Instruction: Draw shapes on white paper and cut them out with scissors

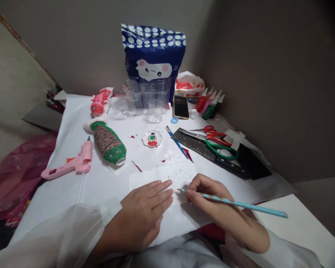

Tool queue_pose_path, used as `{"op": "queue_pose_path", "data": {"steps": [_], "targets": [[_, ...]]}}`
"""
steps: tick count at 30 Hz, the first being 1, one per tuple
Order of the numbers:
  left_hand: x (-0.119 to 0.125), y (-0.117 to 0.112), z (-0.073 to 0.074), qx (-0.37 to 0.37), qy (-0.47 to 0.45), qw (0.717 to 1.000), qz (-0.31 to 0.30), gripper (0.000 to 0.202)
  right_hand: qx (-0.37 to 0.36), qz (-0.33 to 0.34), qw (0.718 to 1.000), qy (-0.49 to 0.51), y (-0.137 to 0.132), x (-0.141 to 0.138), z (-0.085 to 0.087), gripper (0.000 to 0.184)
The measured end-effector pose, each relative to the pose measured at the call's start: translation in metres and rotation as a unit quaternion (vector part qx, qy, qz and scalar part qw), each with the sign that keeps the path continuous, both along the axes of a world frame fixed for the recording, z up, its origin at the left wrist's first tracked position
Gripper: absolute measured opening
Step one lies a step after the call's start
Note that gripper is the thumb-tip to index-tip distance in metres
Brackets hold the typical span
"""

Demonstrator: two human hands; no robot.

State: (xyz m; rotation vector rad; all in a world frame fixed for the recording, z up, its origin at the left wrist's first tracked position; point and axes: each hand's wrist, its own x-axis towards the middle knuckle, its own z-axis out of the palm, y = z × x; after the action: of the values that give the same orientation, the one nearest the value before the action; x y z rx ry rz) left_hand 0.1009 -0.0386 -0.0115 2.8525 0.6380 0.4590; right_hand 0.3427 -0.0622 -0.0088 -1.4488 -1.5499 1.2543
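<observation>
My right hand grips a light blue pencil, its tip close to a sheet of white paper. Faint rounded pencil outlines show on that sheet above the tip. Flat on the paper lies my left hand, fingers stretched out and pointing right toward the pencil. Beyond the sheet stands a small flower-shaped palette with red, green and black paint. A fish with a green head and a reddish speckled body lies to the left of it.
At left is a pink glue gun; behind, a red fish and clear plastic cups. Right of the palette lie paintbrushes, a cleaver and green-handled scissors. A phone and paint bottles stand farther back.
</observation>
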Motion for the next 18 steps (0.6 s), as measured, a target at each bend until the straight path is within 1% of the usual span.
{"op": "queue_pose_path", "data": {"steps": [2, 4, 10, 12, 15, 18], "targets": [[-0.001, 0.000, -0.001, 0.003, -0.003, 1.000, 0.009, 0.043, -0.009, 0.011, 1.000, -0.002, 0.001, 0.001, -0.005, 0.016], [-0.001, -0.001, -0.002, 0.012, -0.010, 1.000, 0.020, 0.042, -0.017, 0.016, 1.000, 0.000, 0.000, 0.002, -0.006, 0.017], [0.002, -0.002, -0.004, 0.037, -0.044, 0.998, 0.036, 0.041, -0.008, 0.015, 0.999, -0.047, 0.000, 0.001, 0.010, 0.014], [0.004, -0.002, -0.005, 0.042, -0.057, 0.997, 0.040, 0.041, 0.004, 0.026, 0.999, -0.048, 0.002, -0.001, 0.011, 0.011], [0.005, -0.002, -0.006, 0.048, -0.074, 0.995, 0.051, 0.038, 0.010, 0.062, 0.998, -0.029, 0.006, -0.003, 0.004, 0.008], [0.006, 0.001, -0.008, 0.050, -0.090, 0.992, 0.072, 0.033, 0.008, 0.080, 0.996, -0.024, 0.007, -0.003, -0.004, 0.010]]}}
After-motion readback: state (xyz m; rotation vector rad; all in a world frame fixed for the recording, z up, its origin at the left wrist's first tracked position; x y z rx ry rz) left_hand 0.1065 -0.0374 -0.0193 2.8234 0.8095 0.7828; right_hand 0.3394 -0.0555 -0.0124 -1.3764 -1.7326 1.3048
